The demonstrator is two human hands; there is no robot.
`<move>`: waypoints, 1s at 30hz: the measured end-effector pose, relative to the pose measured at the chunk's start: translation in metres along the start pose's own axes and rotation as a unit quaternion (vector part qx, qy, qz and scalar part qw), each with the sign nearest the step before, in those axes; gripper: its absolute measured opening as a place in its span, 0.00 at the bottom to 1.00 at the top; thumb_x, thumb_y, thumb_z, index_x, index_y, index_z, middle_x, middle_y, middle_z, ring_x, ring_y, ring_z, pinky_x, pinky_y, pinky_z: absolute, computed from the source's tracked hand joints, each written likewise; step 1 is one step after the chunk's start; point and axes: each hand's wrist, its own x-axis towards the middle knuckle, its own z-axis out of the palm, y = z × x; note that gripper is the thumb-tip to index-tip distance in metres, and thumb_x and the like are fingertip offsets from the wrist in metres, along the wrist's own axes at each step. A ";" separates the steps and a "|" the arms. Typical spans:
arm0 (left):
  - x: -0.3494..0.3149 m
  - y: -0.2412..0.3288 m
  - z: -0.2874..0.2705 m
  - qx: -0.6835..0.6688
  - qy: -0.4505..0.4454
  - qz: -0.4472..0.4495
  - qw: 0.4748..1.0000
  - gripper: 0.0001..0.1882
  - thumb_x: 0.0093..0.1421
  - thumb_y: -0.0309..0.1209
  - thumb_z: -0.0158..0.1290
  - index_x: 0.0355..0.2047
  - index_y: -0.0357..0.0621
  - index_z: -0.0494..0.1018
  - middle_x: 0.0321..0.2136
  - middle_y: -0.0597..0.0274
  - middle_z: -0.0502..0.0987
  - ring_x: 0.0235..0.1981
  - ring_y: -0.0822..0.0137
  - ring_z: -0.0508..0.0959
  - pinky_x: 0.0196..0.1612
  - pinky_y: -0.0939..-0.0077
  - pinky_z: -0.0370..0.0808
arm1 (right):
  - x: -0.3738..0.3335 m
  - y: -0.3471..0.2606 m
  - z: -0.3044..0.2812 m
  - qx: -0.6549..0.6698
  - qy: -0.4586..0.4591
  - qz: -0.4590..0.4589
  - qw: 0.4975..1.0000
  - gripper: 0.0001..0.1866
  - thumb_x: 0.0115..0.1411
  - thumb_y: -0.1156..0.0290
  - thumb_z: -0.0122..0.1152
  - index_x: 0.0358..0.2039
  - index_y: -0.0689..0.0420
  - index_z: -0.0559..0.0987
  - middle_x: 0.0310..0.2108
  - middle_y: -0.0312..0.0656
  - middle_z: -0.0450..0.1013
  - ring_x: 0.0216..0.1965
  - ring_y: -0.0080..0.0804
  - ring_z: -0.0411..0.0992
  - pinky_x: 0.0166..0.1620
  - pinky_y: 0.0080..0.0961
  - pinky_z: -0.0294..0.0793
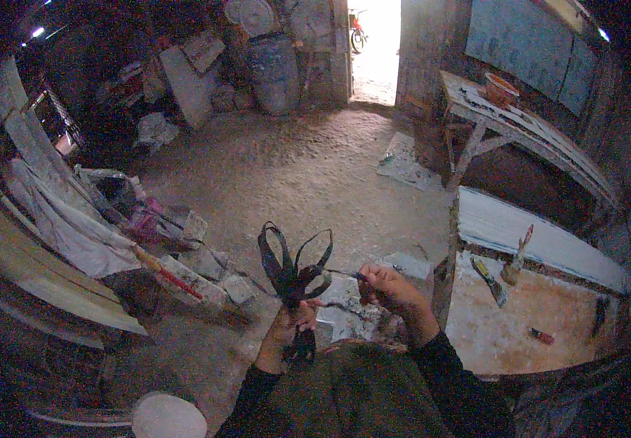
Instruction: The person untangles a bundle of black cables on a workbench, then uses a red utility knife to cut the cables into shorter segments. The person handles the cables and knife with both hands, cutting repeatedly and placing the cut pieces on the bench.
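My left hand (297,321) is closed around a bundle of dark, flat strips (286,281). Several loops of it stick up above my fingers, and loose ends hang below the fist. To the right, my right hand (392,292) is closed in a pinch, apart from the left one. From the bundle a thin dark strand (341,273) runs across to its fingertips, where a small dark end shows. Both hands are in front of my body, over pale, stained pieces (341,321) on the floor. The strips' material is too dim to make out.
At right, a worktable (520,336) carries a brush (518,255), a tube (489,279) and a small red-ended object (540,336). A bowl (501,90) stands on a farther bench. Boards and cloth (82,226) lean at left; a blue barrel (273,73) stands near the bright doorway (375,58).
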 end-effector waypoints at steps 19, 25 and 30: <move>0.009 -0.018 0.028 0.225 -0.075 0.029 0.971 0.13 0.56 0.31 0.49 0.41 0.42 0.67 0.28 0.68 0.72 0.25 0.76 0.68 0.28 0.79 0.67 | -0.001 -0.012 0.041 0.172 0.037 -0.090 0.980 0.09 0.52 0.77 0.53 0.36 0.58 0.70 0.35 0.39 0.69 0.37 0.30 0.69 0.41 0.24 0.68; 0.002 -0.013 0.028 0.238 -0.104 -0.009 0.966 0.13 0.55 0.32 0.49 0.41 0.42 0.68 0.28 0.68 0.72 0.26 0.77 0.68 0.28 0.79 0.67 | 0.003 -0.002 0.038 0.096 0.125 -0.195 0.968 0.09 0.48 0.82 0.54 0.31 0.55 0.70 0.37 0.36 0.67 0.38 0.26 0.67 0.39 0.18 0.68; -0.002 -0.016 0.027 0.246 -0.113 -0.022 0.962 0.13 0.55 0.32 0.50 0.40 0.43 0.69 0.27 0.69 0.73 0.26 0.77 0.68 0.28 0.80 0.66 | 0.007 -0.002 0.039 0.070 0.127 -0.254 0.956 0.11 0.47 0.85 0.55 0.28 0.54 0.70 0.37 0.38 0.67 0.38 0.25 0.66 0.38 0.18 0.68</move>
